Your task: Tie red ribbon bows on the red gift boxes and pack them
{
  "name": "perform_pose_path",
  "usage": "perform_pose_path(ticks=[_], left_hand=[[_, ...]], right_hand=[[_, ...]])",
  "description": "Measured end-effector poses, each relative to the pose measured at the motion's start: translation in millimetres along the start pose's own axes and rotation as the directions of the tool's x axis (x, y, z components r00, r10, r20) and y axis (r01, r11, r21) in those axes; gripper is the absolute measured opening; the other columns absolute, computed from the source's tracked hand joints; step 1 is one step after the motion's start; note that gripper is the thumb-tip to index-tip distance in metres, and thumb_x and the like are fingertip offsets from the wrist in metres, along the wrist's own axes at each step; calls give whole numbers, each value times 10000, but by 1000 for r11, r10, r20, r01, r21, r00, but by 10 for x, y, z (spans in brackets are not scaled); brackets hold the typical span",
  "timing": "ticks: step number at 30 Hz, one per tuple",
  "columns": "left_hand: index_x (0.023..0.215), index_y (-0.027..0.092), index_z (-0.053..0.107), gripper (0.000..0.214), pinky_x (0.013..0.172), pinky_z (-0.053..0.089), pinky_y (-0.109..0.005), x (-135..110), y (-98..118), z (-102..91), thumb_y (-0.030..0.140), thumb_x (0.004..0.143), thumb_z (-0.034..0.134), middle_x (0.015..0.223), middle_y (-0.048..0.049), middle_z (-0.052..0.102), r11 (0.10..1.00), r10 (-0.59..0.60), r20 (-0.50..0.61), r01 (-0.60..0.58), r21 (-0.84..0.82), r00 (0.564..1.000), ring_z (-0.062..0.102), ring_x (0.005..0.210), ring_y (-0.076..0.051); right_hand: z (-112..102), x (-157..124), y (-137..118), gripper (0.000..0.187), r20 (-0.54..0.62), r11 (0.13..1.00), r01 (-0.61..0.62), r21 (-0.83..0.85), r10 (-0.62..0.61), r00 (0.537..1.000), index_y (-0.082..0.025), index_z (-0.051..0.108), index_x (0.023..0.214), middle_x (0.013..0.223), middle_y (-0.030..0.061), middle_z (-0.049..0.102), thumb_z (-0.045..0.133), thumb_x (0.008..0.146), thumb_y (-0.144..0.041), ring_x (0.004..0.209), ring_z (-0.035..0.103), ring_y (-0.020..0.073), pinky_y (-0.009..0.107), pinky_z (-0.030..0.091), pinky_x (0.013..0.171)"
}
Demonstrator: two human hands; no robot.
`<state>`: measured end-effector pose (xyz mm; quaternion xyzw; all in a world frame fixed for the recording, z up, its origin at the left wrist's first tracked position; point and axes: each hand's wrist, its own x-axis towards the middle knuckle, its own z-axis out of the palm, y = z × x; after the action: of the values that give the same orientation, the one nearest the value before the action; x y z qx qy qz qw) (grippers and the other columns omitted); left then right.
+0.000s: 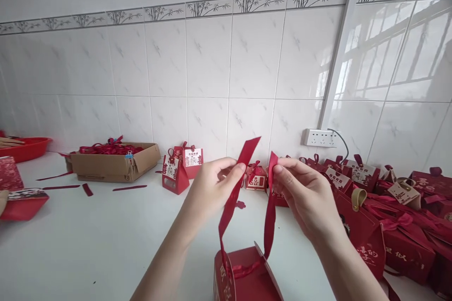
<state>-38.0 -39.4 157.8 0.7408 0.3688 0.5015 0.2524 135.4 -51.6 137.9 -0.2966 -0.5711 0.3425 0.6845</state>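
A dark red gift box (252, 278) stands on the white table at the bottom centre, its top partly open between two raised flaps. A red ribbon (229, 216) runs through the box, and its two ends rise above it. My left hand (221, 181) pinches one end between thumb and fingers, with a slanted tip sticking up. The other end is pinched by my right hand (300, 188), a short tip showing above the thumb. Both hands are held apart over the box, with the ribbon hanging loosely between them and it.
Many finished red boxes (406, 249) crowd the right side. Small house-shaped boxes (175, 176) stand at the back, near a small bow-tied box (256, 178). A cardboard box (106, 167) of ribbons sits at left, ribbon scraps (87, 190) before it. A power strip (320, 138) is on the tiled wall.
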Motion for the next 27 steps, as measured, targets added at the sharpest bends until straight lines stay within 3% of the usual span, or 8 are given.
perform_pose_path(ticks=[5,9,12,15,19,21,24,27], left_hand=[[759,192,628,281,572,454,-255,-23,4,16,419,863,499,730,-29,663,993,-45,121,57,-103,992,615,689,-165],[729,192,607,287,627,484,-267,-43,22,25,417,870,498,707,-22,680,993,-65,173,81,-88,983,638,687,-162],[722,187,595,269,638,496,-264,-45,33,36,390,874,504,707,-15,677,988,-38,156,60,-142,987,637,655,-147],[713,179,587,255,627,508,-258,-43,45,71,365,872,515,695,-12,672,972,-23,132,53,-229,991,634,591,-132],[753,170,626,250,589,515,-252,-83,76,145,350,875,503,685,-29,679,960,-29,199,83,-267,980,644,566,-139],[738,170,625,265,543,495,-236,-125,102,169,341,882,482,653,-28,670,968,-38,243,97,-232,969,636,553,-137],[716,169,613,256,502,464,-219,-187,150,167,318,877,481,649,-23,654,977,-28,295,89,-194,955,620,540,-127],[741,165,626,203,497,464,-218,-213,188,130,320,843,543,704,-30,658,980,-3,341,71,-188,940,611,550,-123]], right_hand=[[30,-34,-19,171,-94,984,139,-111,-150,984,-203,620,797,696,5,596,659,794,-370,602,538,104,221,469,540],[-16,-67,-74,131,-156,953,252,-167,-278,948,-232,611,818,723,4,586,629,820,-361,620,542,115,225,455,515],[-52,-72,-85,105,-208,947,274,-170,-306,929,-241,614,827,724,-3,575,638,818,-342,614,531,107,212,433,493],[-19,-64,-60,100,-152,943,271,-194,-302,941,-232,613,837,775,11,595,624,828,-331,665,566,123,236,475,549],[100,-75,-42,104,-53,922,311,-233,-331,942,-210,613,805,926,51,628,608,836,-309,855,620,167,285,537,695],[147,-102,-57,110,-25,922,306,-237,-320,947,-209,613,782,948,52,636,602,838,-303,812,631,154,262,543,637],[184,-151,-90,99,5,932,267,-245,-275,962,-216,616,772,818,22,646,600,837,-288,551,580,97,212,480,433],[194,-176,-100,59,-8,906,274,-322,-292,956,-219,637,767,691,-7,627,624,818,-247,495,552,89,200,457,402]])
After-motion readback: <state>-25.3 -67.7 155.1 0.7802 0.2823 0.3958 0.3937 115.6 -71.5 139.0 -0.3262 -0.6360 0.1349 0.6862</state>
